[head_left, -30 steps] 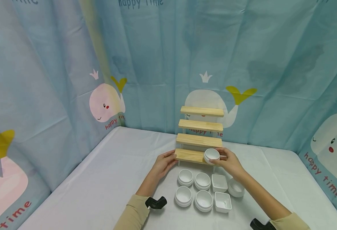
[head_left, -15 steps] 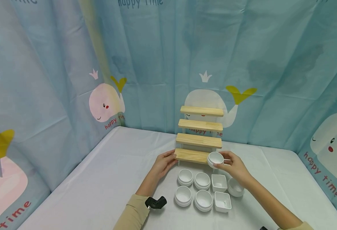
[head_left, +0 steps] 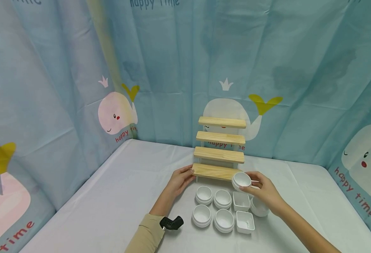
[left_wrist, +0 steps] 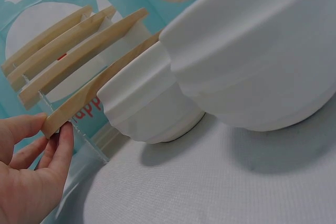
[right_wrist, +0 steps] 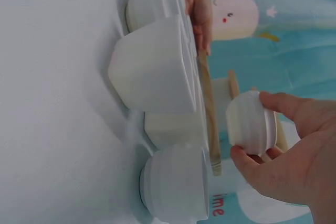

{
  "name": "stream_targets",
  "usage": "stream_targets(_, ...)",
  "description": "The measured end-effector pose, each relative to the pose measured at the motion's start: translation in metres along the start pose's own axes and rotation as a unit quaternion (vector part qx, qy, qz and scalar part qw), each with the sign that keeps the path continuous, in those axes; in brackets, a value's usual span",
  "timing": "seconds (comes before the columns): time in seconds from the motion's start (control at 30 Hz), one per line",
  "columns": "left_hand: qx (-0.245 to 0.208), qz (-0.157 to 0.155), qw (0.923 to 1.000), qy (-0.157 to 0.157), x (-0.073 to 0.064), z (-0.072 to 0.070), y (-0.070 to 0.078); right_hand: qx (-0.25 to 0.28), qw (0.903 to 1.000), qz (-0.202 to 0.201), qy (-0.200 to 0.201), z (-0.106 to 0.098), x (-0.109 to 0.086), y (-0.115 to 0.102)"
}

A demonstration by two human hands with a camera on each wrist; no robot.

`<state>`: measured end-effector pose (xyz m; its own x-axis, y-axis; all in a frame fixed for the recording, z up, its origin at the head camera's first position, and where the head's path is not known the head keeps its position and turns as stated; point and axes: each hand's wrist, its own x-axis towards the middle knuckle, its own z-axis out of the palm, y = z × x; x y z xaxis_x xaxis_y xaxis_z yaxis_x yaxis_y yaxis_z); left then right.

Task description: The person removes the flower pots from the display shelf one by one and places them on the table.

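My left hand (head_left: 178, 181) pinches the left end of the lowest wooden board (head_left: 212, 171) of a four-step display stand, thumb above and fingers underneath in the left wrist view (left_wrist: 29, 163). Between thumb and fingers, my right hand (head_left: 267, 193) grips a small round white bowl (head_left: 241, 180) by its side. That bowl (right_wrist: 252, 123) is raised off the table, upright, just in front of the lowest board's right end. Below it on the cloth stand square white bowls (head_left: 245, 222) and a round bowl (head_left: 259, 207), the latter partly covered by my right hand.
Several more round white bowls (head_left: 201, 215) stand in two rows before the stand. The upper boards (head_left: 219, 154) rise stepwise toward a blue curtain (head_left: 173, 70) with whale prints. White cloth (head_left: 109, 203) covers the table.
The right hand has drawn the round bowl off the lowest board's right end, moving right and nearer to me. The left hand has stayed on the board.
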<state>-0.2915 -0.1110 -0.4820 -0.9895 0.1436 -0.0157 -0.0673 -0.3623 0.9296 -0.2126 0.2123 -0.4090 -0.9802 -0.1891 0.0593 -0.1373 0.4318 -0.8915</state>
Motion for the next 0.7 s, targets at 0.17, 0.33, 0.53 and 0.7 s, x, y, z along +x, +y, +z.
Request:
stream_targets(0.17, 0.003, -0.015, 0.9997, 0.021, 0.003, 0.002, -0.001, -0.001, 1.0000, 0.006, -0.002, -0.002, -0.007, 0.001)
stream_targets(0.33, 0.000, -0.017, 0.9996, 0.025, 0.003, 0.003, 0.000, 0.004, 0.9999, 0.016, 0.005, -0.004, -0.017, 0.001)
stream_targets(0.53, -0.001, -0.016, 0.9995, 0.026, 0.003, 0.003, 0.000, 0.010, 0.9998, 0.014, 0.004, -0.008, -0.027, 0.003)
stream_targets(0.7, 0.001, -0.014, 0.9996, 0.023, 0.003, 0.002, -0.001, 0.008, 0.9998, 0.016, 0.004, -0.012, -0.036, 0.006)
